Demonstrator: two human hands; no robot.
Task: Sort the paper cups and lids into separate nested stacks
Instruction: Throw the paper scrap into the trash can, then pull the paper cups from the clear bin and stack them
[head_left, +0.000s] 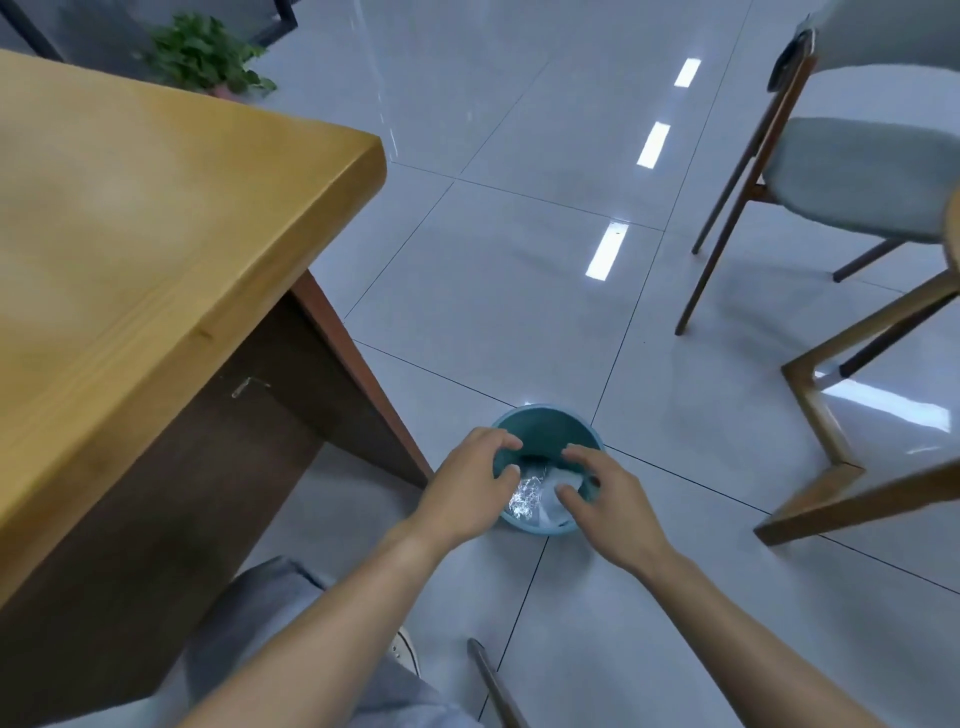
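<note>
We see a glossy pale tiled floor (519, 291) mirroring ceiling lights, a yellow wooden tabletop (130, 249) at left on a dark brown base, a leafy plant (208, 54) behind it, and grey-cushioned wooden chairs (852, 171) at right.

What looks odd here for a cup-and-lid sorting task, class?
No cups or lids can be made out, and the table shows a bare top. Both hands, left hand and right hand, reach over a teal bin on the floor holding crumpled shiny and white material.
</note>
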